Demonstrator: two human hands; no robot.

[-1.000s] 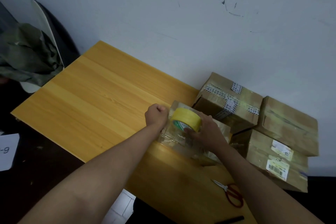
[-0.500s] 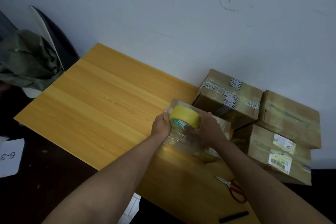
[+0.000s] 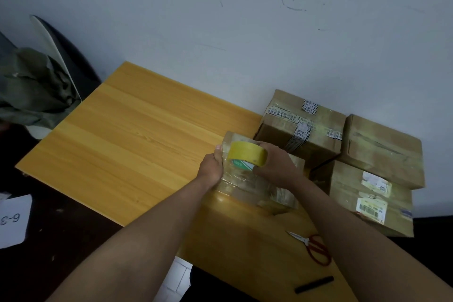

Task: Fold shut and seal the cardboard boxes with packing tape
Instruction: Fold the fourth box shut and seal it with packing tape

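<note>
Far left: green cloth [image 3: 31, 91] draped over a dark chair [image 3: 71, 56]; below, white paper sheet [image 3: 13, 222] marked "6-3" on the dark floor. Centre left: bare yellow wooden table [image 3: 117, 144] against a scuffed white wall [image 3: 245, 19].

Centre: left hand [image 3: 212, 168], fingers curled and pressing the left side of the small tape-wrapped box [image 3: 247, 184], thumb tip up beside the roll. Immediately right of those fingers: yellow tape roll [image 3: 247, 154], standing tilted on the box top. Right hand [image 3: 274, 167], fingers wrapped over the right side of the roll, thumb beneath it, grasping the roll. Box on the table under both hands, glossy with clear tape.

Right of the right-hand fingers: 3 larger cardboard boxes, touching one another: rear box with printed tape [image 3: 301, 125] just behind the fingers, plain box [image 3: 384, 149] farther right, labelled box [image 3: 367, 196] in front of it.

Lower right, nearer than the fingers: red-handled scissors [image 3: 313, 247] flat on the table; black marker [image 3: 313, 284] by the near edge.
</note>
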